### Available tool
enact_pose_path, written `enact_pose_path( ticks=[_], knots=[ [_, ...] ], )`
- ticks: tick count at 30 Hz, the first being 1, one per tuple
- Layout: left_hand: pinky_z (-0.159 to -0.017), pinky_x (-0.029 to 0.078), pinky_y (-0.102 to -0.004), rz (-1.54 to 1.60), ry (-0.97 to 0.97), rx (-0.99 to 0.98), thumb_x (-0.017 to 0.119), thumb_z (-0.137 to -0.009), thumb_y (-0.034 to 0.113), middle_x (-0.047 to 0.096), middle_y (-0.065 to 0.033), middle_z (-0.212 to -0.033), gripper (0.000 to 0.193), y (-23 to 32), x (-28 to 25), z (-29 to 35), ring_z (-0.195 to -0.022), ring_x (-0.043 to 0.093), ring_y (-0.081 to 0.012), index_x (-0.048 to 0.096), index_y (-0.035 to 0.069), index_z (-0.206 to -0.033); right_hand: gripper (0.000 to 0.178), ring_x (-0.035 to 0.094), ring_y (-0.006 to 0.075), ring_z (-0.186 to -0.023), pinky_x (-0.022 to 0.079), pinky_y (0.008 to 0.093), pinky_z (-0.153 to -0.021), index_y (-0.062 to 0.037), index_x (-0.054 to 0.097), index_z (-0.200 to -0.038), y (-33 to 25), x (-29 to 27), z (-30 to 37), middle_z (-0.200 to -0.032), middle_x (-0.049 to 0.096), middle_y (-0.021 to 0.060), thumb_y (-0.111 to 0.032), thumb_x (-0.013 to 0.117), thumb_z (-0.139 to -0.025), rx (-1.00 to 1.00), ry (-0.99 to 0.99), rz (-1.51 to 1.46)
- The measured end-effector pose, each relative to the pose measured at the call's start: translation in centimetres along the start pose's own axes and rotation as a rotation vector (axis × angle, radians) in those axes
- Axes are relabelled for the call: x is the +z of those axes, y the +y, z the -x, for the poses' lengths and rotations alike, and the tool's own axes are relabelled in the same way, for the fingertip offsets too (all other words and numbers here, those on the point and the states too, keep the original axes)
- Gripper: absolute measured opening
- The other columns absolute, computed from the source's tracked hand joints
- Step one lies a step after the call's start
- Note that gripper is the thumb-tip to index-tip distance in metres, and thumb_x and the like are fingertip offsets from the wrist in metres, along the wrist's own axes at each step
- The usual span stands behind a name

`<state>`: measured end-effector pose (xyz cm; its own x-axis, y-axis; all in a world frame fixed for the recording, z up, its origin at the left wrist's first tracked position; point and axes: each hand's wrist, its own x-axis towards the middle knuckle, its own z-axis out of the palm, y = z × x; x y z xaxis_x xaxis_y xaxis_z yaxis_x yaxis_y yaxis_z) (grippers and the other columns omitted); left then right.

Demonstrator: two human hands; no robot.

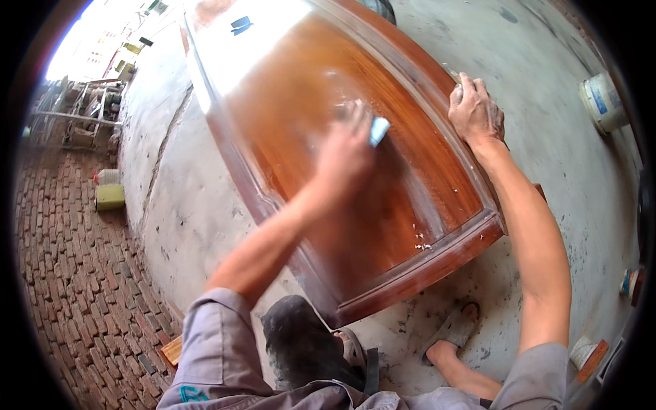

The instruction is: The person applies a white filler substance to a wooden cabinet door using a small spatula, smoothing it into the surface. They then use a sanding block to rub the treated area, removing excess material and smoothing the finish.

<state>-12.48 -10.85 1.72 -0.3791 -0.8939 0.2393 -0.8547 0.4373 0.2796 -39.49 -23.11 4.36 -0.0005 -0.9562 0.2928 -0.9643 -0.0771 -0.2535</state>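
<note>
Panel (424,171) lies glossy face up, between hands. Left hand (350,133) over panel's middle, blurred; fingers seem bent round blue pad (379,131), likely to press it flat. Right hand (476,113) at panel's right edge, fingers curled, probably bracing; cannot tell how tightly. Scrap (240,25) on panel's far end; bucket (604,103) right of panel.

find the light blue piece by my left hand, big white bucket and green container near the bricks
Light blue piece (379,132), head view: visible end beside your left hand (346,143).
White bucket (604,104), head view: side wall.
Green container (110,197), head view: its side.
</note>
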Motion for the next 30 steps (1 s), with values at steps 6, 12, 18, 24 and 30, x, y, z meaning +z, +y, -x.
enact_pose_path(
  ticks=[6, 12, 18, 24, 30],
  knots=[
    [-0.124, 0.04, -0.0467, -0.129, 0.038, 0.193, 0.057, -0.093, 0.01, 0.047, -0.0267, -0.159, 0.055, 2.3, 0.9, 2.8, -0.153, 0.041, -0.0384, 0.053, -0.008, -0.145, 0.038, 0.07, 0.042, -0.109, 0.059, 0.0571, -0.088, -0.0122, 0.062, -0.137, 0.2, -0.2, -0.1, -0.124, 0.066, 0.0162, -0.029, 0.051, -0.105, 0.002, -0.007, -0.003],
    [-0.127, 0.036, -0.0489, -0.139, 0.104, 0.089, 0.057, -0.089, 0.0, 0.048, -0.0285, -0.158, 0.057, 3.5, 1.7, 1.6, -0.154, 0.04, -0.0406, 0.054, -0.008, -0.146, 0.037, 0.071, 0.041, -0.106, 0.059, 0.0569, -0.086, -0.0115, 0.063, -0.136, 1.4, 0.5, -0.2, -0.121, 0.067, 0.0155, -0.028, 0.052, -0.105, -0.014, 0.029, 0.007],
    [-0.125, 0.038, -0.047, -0.1, -0.089, -0.116, 0.05, -0.097, 0.005, 0.048, -0.0264, -0.159, 0.052, -4.6, -0.8, -5.2, -0.152, 0.042, -0.0406, 0.053, -0.006, -0.148, 0.039, 0.072, 0.0414, -0.105, 0.059, 0.0563, -0.085, -0.0103, 0.063, -0.138, 0.6, 0.8, -0.3, -0.122, 0.067, 0.0156, -0.028, 0.052, -0.105, -0.025, 0.033, -0.009],
    [-0.127, 0.033, -0.0561, 0.059, 0.069, 0.138, 0.047, -0.094, 0.0, 0.033, -0.026, -0.169, 0.062, 1.8, 1.5, 1.3, -0.156, 0.037, -0.0396, 0.047, -0.003, -0.155, 0.039, 0.072, 0.0413, -0.105, 0.059, 0.0553, -0.087, -0.0087, 0.064, -0.138, 0.8, 0.1, -0.2, -0.123, 0.067, 0.0167, -0.027, 0.051, -0.105, -0.011, 0.024, -0.009],
    [-0.114, 0.046, -0.0555, -0.129, -0.063, -0.109, 0.052, -0.087, 0.0, 0.054, -0.0341, -0.148, 0.057, -4.7, -1.1, -6.8, -0.138, 0.053, -0.0462, 0.054, -0.008, -0.143, 0.039, 0.072, 0.0413, -0.106, 0.059, 0.0554, -0.086, -0.0082, 0.063, -0.137, 0.4, 0.5, 0.1, -0.123, 0.067, 0.0176, -0.027, 0.051, -0.105, -0.016, 0.018, -0.014]
  ],
)
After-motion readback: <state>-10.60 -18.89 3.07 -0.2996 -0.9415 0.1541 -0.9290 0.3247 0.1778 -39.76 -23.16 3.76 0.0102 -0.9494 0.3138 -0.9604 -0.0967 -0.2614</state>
